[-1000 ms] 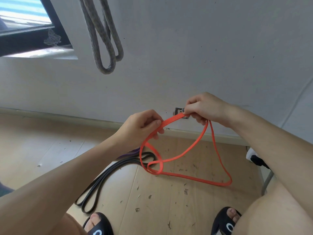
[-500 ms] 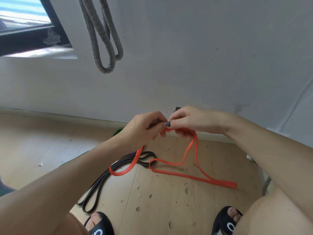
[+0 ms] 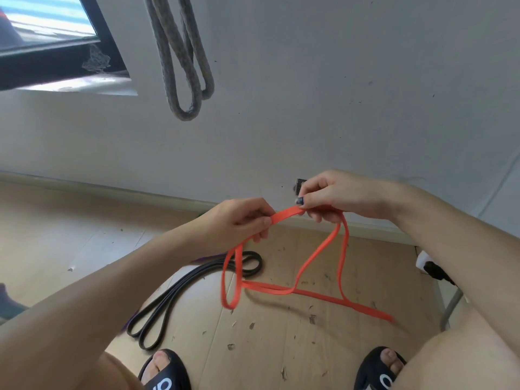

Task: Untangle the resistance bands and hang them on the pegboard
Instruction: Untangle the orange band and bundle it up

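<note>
Wood floor (image 3: 84, 235); flat orange band (image 3: 318, 257), apparently twisted, pinched by both hands.

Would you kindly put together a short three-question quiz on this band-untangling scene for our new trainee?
1. True or false: both hands grip the orange band.
2. Which band lies on the floor under the left hand? A) green B) black C) yellow
3. Fill in: the grey rope hangs against the ____.

Key: 1 true, since the right hand pinches it too; 2 B, the black band; 3 wall.
</note>
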`<act>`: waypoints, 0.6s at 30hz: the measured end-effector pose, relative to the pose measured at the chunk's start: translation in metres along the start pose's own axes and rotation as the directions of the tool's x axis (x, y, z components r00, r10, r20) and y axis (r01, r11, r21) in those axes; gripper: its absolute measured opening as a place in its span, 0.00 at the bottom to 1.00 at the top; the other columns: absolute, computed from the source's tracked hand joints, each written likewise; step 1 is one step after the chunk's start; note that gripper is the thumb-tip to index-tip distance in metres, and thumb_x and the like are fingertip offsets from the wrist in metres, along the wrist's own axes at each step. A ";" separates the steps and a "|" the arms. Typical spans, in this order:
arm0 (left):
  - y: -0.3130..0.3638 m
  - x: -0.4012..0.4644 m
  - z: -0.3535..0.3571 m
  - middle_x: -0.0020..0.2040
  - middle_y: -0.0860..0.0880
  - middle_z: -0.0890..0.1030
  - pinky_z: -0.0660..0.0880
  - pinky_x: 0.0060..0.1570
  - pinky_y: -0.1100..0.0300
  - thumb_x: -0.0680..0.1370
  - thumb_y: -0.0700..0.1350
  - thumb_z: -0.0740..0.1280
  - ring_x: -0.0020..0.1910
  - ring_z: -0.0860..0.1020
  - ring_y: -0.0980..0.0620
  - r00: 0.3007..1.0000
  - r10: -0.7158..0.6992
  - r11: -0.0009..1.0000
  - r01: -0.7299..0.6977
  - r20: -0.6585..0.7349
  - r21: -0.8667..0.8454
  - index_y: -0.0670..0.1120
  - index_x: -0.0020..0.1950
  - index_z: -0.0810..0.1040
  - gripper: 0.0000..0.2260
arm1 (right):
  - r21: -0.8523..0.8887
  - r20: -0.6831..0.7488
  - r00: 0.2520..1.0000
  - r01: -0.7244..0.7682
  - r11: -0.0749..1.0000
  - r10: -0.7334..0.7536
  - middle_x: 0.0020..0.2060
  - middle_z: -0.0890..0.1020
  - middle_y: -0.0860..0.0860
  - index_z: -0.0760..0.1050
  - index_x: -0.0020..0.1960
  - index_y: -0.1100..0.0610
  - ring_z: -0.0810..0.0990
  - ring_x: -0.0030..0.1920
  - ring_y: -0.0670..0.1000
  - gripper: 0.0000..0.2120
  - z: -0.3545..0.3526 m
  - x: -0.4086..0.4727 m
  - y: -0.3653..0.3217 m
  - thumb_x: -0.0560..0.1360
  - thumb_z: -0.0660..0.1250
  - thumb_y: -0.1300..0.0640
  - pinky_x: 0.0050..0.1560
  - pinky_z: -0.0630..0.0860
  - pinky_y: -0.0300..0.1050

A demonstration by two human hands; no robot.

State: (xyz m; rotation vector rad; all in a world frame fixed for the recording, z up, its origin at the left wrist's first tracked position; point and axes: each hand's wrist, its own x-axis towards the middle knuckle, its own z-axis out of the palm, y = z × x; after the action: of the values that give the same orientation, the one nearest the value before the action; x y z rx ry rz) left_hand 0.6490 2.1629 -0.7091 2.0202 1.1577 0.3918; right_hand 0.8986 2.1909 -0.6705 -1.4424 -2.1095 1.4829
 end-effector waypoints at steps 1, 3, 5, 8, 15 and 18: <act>0.001 0.000 0.001 0.38 0.58 0.83 0.75 0.42 0.63 0.84 0.42 0.64 0.36 0.79 0.58 1.000 -0.002 1.000 0.002 -0.007 0.001 0.50 0.53 0.79 0.05 | -0.009 0.015 1.000 -0.006 1.000 0.006 0.33 0.82 0.53 0.80 0.46 0.62 0.71 0.27 0.49 0.09 0.000 -0.001 -0.001 0.81 0.64 0.60 0.32 0.67 0.44; 0.003 -0.001 0.004 0.38 0.58 0.83 0.73 0.40 0.65 0.84 0.42 0.64 0.35 0.78 0.58 1.000 -0.006 1.000 0.006 -0.009 -0.021 0.50 0.52 0.79 0.05 | -0.029 0.054 0.998 -0.025 0.999 0.027 0.37 0.85 0.53 0.80 0.50 0.63 0.72 0.27 0.50 0.10 0.001 -0.001 -0.003 0.81 0.63 0.58 0.32 0.69 0.45; 0.007 0.000 0.006 0.40 0.57 0.84 0.74 0.40 0.65 0.84 0.42 0.65 0.35 0.78 0.58 1.000 -0.005 0.999 0.005 -0.006 -0.052 0.49 0.52 0.79 0.05 | -0.062 0.089 0.995 -0.038 0.997 0.044 0.40 0.86 0.53 0.80 0.54 0.60 0.75 0.29 0.51 0.12 0.007 0.000 -0.006 0.82 0.63 0.52 0.31 0.72 0.45; 0.011 0.002 0.007 0.41 0.55 0.86 0.75 0.39 0.63 0.84 0.43 0.65 0.35 0.80 0.57 1.000 0.002 0.998 -0.002 0.007 -0.066 0.48 0.51 0.80 0.05 | -0.154 0.072 0.997 -0.001 0.988 0.012 0.34 0.83 0.49 0.81 0.49 0.55 0.77 0.32 0.52 0.12 0.019 0.005 -0.007 0.81 0.66 0.46 0.33 0.74 0.46; 0.002 -0.003 0.002 0.41 0.51 0.87 0.80 0.43 0.59 0.85 0.48 0.64 0.39 0.84 0.53 0.998 -0.053 0.991 0.056 0.029 -0.120 0.45 0.52 0.76 0.07 | -0.103 -0.031 0.998 0.045 0.994 -0.048 0.27 0.75 0.48 0.80 0.42 0.59 0.72 0.27 0.48 0.12 0.013 0.001 -0.005 0.82 0.67 0.54 0.29 0.70 0.41; -0.005 -0.008 -0.004 0.38 0.52 0.85 0.75 0.41 0.62 0.85 0.47 0.62 0.36 0.81 0.55 0.996 -0.053 0.998 0.054 0.066 -0.014 0.47 0.51 0.78 0.07 | -0.054 -0.082 0.996 0.022 0.998 -0.026 0.27 0.74 0.49 0.79 0.42 0.61 0.71 0.27 0.49 0.13 0.002 -0.003 0.002 0.82 0.67 0.54 0.29 0.68 0.42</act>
State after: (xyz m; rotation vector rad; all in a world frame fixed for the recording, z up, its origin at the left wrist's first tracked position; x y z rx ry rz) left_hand 0.6390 2.1598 -0.7092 1.9691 1.1621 0.3046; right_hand 0.8999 2.1878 -0.6716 -1.4644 -2.1250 1.3442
